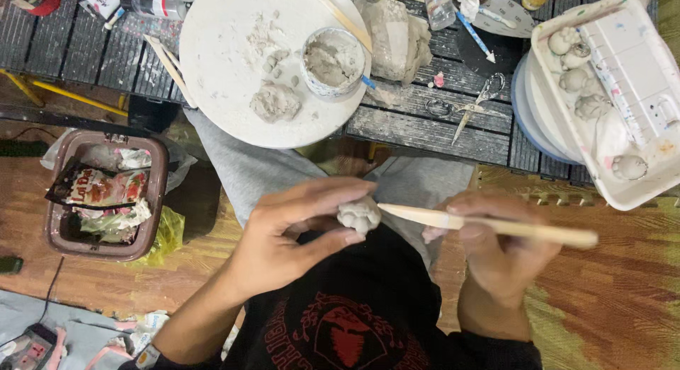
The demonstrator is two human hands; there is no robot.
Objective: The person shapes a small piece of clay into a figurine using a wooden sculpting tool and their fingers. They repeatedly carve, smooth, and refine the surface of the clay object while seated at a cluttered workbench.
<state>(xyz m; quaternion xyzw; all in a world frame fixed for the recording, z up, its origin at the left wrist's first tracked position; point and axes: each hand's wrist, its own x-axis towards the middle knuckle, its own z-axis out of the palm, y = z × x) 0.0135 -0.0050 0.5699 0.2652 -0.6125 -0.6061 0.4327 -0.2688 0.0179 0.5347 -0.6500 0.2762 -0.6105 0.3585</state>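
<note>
Pinching a small clay figure (359, 215) between thumb and fingertips, the left hand (294, 235) holds it over the lap, below the tabletop (425, 126). The right hand (496, 249) is clamped on a wooden modelling stick (489, 225), its tip touching the figure. On the tabletop sit a round white board (219, 72) with clay lumps, a clay cup (333, 62), scissors (478, 101) and a white tray (637, 189) of figures.

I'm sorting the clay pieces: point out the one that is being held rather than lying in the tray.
The small clay piece pinched in the left hand, with the wooden tool from the right hand touching it. The others sit in the white tray.
</note>
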